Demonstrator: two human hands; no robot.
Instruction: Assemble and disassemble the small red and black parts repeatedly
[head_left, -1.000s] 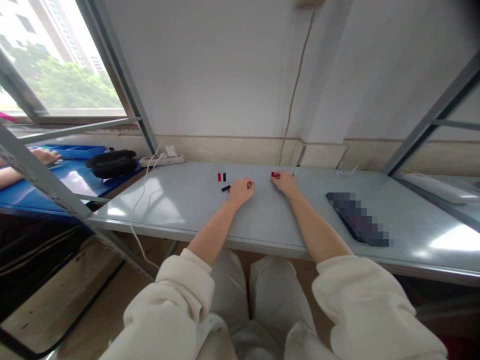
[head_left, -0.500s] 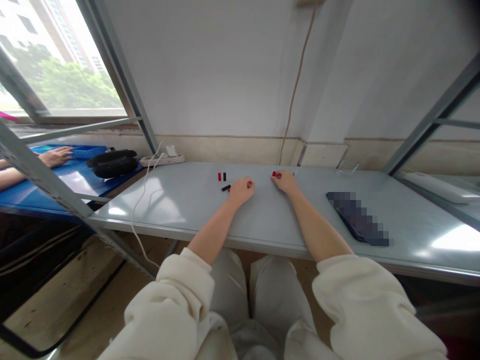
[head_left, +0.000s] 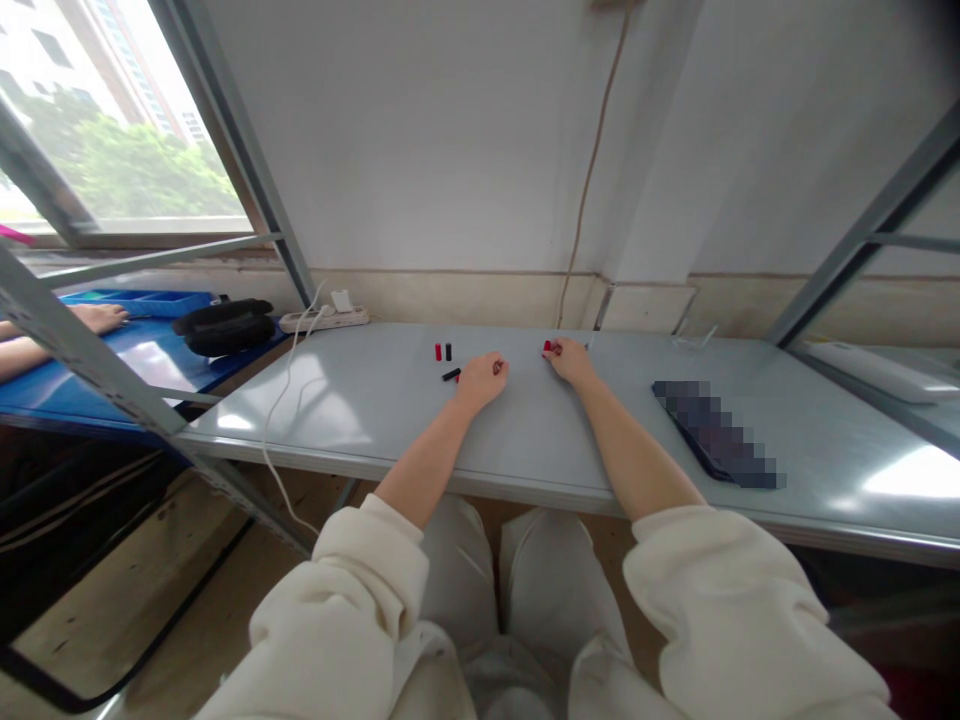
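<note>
My right hand (head_left: 570,360) pinches a small red cylinder (head_left: 548,346) near the back of the grey table. Left of it, my left hand (head_left: 484,380) rests on the table with its fingers curled; what they hold, if anything, is too small to make out. Beyond that hand, a red cylinder (head_left: 438,352) and a black cylinder (head_left: 448,352) stand upright side by side. Another black cylinder (head_left: 451,375) lies beside my left hand, with a bit of red showing next to it, partly hidden by the hand.
A dark phone-like object (head_left: 712,435), partly pixelated, lies on the right of the grey table (head_left: 547,450). A power strip (head_left: 326,319) with a white cable is at the back left. Another person's hand (head_left: 101,318) rests on the blue table beside a black case (head_left: 225,327).
The other person's hand at the far left has drawn back to the left and lowered. My own hands have hardly moved.
</note>
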